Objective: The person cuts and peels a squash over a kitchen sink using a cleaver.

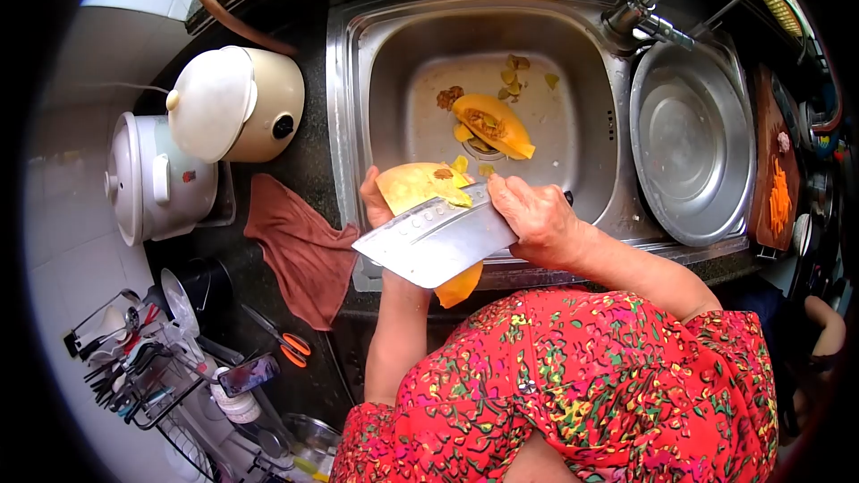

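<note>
Over the near edge of the sink, my right hand (pixel 537 217) is closed around the handle of a broad cleaver (pixel 438 237). The cleaver's blade lies across a pumpkin piece (pixel 416 183), hiding its middle; orange flesh shows again below the blade. A strip of peel rests on the blade's upper edge. My left hand (pixel 376 201) grips the pumpkin piece from the left side, most of its fingers hidden behind the piece and the blade. In the sink (pixel 385 62), another pumpkin wedge (pixel 492 125) with stringy, seedy pulp lies by the drain among peel scraps (pixel 513 76).
A metal basin (pixel 689 138) stands right of the sink beneath the faucet (pixel 640 17). Farther right is a cutting board (pixel 767 125) with shredded carrot (pixel 780 198). On the left are two cookers, a brown cloth (pixel 300 246) and orange-handled scissors (pixel 291 347). Another person's arm shows far right.
</note>
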`<state>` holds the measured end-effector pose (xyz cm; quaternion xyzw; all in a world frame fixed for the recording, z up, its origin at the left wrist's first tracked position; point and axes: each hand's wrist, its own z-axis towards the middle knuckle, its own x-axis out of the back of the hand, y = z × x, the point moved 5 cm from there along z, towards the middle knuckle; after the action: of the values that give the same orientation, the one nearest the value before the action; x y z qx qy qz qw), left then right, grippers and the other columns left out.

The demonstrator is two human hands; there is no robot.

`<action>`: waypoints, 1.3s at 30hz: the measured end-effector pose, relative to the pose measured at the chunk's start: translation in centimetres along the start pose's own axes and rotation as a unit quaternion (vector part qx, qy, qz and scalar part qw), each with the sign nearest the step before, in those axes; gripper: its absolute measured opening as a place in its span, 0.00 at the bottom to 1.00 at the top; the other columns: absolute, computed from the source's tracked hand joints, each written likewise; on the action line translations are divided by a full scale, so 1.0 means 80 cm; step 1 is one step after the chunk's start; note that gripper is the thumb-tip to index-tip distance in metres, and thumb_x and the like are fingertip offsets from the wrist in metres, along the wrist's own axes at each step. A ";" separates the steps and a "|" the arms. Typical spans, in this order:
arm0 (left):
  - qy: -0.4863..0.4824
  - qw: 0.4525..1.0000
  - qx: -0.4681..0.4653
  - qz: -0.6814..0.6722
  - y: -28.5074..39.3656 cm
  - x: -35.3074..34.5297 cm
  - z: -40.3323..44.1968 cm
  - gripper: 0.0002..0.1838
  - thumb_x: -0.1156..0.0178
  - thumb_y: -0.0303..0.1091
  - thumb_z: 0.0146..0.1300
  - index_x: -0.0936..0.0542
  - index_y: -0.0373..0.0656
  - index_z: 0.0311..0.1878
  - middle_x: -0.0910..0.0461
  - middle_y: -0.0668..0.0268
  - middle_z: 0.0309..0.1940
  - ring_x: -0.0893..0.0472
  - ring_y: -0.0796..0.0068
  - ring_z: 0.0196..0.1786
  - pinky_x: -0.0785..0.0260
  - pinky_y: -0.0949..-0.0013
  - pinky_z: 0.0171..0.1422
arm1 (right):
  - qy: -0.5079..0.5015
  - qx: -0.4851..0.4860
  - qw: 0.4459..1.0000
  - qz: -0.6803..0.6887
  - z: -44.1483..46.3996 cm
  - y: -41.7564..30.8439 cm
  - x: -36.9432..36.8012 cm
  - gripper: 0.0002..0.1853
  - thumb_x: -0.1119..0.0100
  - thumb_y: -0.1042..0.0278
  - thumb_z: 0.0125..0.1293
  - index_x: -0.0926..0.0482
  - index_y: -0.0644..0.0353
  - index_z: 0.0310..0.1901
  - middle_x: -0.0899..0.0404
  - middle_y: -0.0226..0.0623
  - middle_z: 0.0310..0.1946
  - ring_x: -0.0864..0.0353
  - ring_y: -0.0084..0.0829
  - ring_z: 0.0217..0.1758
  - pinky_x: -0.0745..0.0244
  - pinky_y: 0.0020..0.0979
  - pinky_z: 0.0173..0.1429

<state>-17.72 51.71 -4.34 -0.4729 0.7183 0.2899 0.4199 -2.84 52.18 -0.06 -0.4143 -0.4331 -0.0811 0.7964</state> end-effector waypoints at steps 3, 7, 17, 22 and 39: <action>-0.007 0.996 -0.064 0.062 0.016 0.002 0.000 0.36 0.52 0.59 0.56 0.27 0.29 0.48 0.23 0.46 0.43 0.22 0.52 0.44 0.31 0.56 0.54 | 0.007 -0.018 1.000 0.015 -0.001 -0.002 -0.005 0.22 0.49 0.81 0.42 0.32 0.72 0.45 0.30 0.46 0.28 0.26 0.45 0.25 0.28 0.39 0.25; -0.001 0.963 -0.196 0.183 0.019 -0.012 -0.006 0.35 0.58 0.57 0.58 0.28 0.27 0.47 0.23 0.46 0.40 0.23 0.52 0.42 0.30 0.59 0.50 | 0.001 -0.033 0.999 0.041 -0.002 -0.006 -0.007 0.23 0.48 0.80 0.42 0.33 0.71 0.45 0.30 0.46 0.27 0.26 0.47 0.26 0.28 0.40 0.25; 0.002 0.948 -0.228 0.224 0.015 0.004 -0.005 0.36 0.54 0.60 0.57 0.28 0.31 0.49 0.22 0.51 0.40 0.22 0.59 0.43 0.30 0.61 0.51 | -0.036 -0.092 0.994 0.041 -0.001 -0.007 -0.016 0.25 0.44 0.83 0.36 0.34 0.69 0.42 0.29 0.46 0.26 0.25 0.48 0.28 0.28 0.42 0.27; -0.021 0.932 -0.254 0.259 0.020 -0.001 -0.002 0.39 0.51 0.65 0.55 0.28 0.32 0.48 0.22 0.52 0.40 0.21 0.62 0.43 0.29 0.62 0.51 | -0.029 -0.125 0.990 0.054 0.006 -0.006 -0.015 0.17 0.46 0.83 0.41 0.36 0.65 0.36 0.30 0.47 0.25 0.26 0.50 0.28 0.28 0.45 0.28; 0.021 0.945 -0.212 0.248 0.024 -0.006 0.001 0.33 0.51 0.57 0.56 0.27 0.33 0.49 0.22 0.53 0.42 0.22 0.64 0.44 0.29 0.63 0.52 | -0.049 -0.240 0.928 0.280 0.021 0.013 -0.002 0.25 0.51 0.83 0.48 0.31 0.64 0.52 0.27 0.40 0.22 0.26 0.30 0.25 0.29 0.32 0.29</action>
<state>-19.35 52.70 -3.87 -0.3638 0.7436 0.5203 0.2098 -3.49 54.05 -0.32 -0.7007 -0.3055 0.0647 0.6415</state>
